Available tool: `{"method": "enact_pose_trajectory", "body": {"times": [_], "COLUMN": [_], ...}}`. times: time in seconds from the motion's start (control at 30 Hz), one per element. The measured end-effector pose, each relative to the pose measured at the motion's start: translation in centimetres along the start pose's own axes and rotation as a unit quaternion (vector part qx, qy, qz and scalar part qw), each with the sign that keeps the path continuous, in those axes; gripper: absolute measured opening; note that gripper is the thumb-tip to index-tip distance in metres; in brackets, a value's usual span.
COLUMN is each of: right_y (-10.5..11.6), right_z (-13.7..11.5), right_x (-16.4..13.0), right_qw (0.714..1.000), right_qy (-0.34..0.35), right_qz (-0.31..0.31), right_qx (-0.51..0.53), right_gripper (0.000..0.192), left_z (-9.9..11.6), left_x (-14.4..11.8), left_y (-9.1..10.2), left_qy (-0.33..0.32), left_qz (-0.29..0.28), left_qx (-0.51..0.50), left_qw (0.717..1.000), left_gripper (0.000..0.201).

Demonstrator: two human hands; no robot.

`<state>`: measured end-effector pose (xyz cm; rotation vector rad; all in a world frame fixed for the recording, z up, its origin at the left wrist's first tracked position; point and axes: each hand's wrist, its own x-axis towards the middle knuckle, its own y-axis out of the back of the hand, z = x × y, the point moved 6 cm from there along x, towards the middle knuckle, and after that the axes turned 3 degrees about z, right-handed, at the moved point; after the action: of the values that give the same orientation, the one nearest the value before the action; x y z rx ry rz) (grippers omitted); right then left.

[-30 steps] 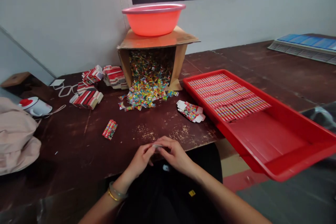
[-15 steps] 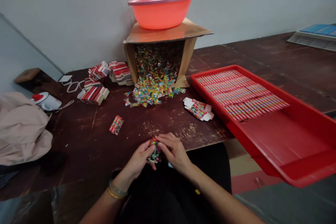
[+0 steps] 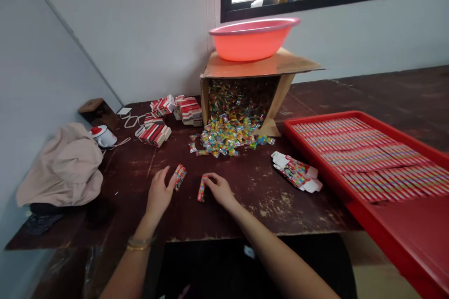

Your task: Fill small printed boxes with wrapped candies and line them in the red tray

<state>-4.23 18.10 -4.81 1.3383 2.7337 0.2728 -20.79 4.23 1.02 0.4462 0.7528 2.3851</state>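
Gripping: right hand fingertips pinched around a small red printed cardboard packet, stood on end on the dark worn wooden table.
Left hand: fingers loosely spread, touching a second small red packet lying just beside.
Handling: judged light, crushable; best taken by the long edges.
Look: glossy, multicoloured print.

Small packing workshop, hand work — worn wooden table, cardboard box on its side spilling wrapped candy, stacks of flat cartons, red tray lined with filled packs (neat rows) — bare walls.
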Motion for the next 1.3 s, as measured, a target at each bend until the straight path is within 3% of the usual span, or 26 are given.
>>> {"method": "enact_pose_trajectory", "body": {"times": [0.1, 0.2, 0.3, 0.37, 0.43, 0.5, 0.6, 0.67, 0.77, 0.87, 0.93, 1.0, 1.13, 1.2, 1.3], "right_y": [-4.2, -7.2, -7.6, -6.2, -3.4, 1.2, 11.1, 18.2, 26.1, 29.3, 29.9, 30.0, 29.0, 26.7, 20.2], "right_z": [0.0, -0.4, -0.8, -0.9, -0.8, -0.5, -0.1, 0.6, 2.6, 4.6, 5.3, 5.3, 3.4, 1.9, 0.0], "right_x": [2.8, 4.4, 4.5, 3.7, 2.5, 0.9, -1.7, -3.5, -5.3, -6.1, -6.4, -6.7, -8.5, -10.3, -13.4], "right_qw": [1.000, 1.000, 1.000, 1.000, 0.999, 0.996, 0.967, 0.923, 0.858, 0.834, 0.835, 0.835, 0.847, 0.867, 0.911], "right_qy": [-0.020, -0.021, -0.001, 0.018, 0.035, 0.060, 0.125, 0.133, 0.080, 0.028, 0.018, 0.014, 0.039, 0.068, 0.094], "right_qz": [0.000, 0.005, 0.009, 0.005, -0.002, 0.006, 0.086, 0.161, 0.210, 0.206, 0.210, 0.223, 0.275, 0.303, 0.279], "right_qx": [0.003, 0.004, -0.002, -0.012, -0.026, -0.060, -0.204, -0.323, -0.462, -0.511, -0.508, -0.503, -0.454, -0.390, -0.290], "right_gripper": [0.027, 0.025, 0.026, 0.028, 0.028, 0.026, 0.025, 0.028, 0.037, 0.045, 0.046, 0.048, 0.057, 0.059, 0.059], "left_z": [-3.3, -4.4, -4.5, -4.6, -4.5, -3.5, -0.5, 1.6, 4.5, 6.7, 7.9, 9.1, 10.3, 10.4, 10.1], "left_x": [1.5, 1.1, 0.7, 0.6, 0.5, 0.3, -1.0, -2.4, -5.5, -9.6, -12.7, -15.0, -16.4, -16.0, -15.1], "left_y": [-0.5, -2.1, -2.8, -2.5, -1.8, -0.5, 1.4, 1.4, -1.3, -6.8, -10.4, -12.8, -14.1, -14.3, -14.8], "left_qy": [0.037, 0.038, 0.037, 0.043, 0.038, -0.002, -0.108, -0.151, -0.186, -0.177, -0.152, -0.132, -0.100, -0.072, 0.017], "left_qz": [-0.026, -0.038, -0.028, -0.018, -0.005, 0.033, 0.115, 0.115, 0.043, -0.121, -0.240, -0.313, -0.354, -0.357, -0.373], "left_qx": [-0.009, -0.015, -0.014, -0.013, -0.005, 0.029, 0.096, 0.097, 0.045, -0.017, -0.061, -0.101, -0.142, -0.169, -0.265], "left_qw": [0.999, 0.998, 0.999, 0.999, 0.999, 0.999, 0.983, 0.977, 0.981, 0.977, 0.957, 0.935, 0.919, 0.916, 0.889], "left_gripper": [0.051, 0.051, 0.053, 0.055, 0.058, 0.059, 0.055, 0.048, 0.038, 0.032, 0.032, 0.031, 0.030, 0.030, 0.044]}}
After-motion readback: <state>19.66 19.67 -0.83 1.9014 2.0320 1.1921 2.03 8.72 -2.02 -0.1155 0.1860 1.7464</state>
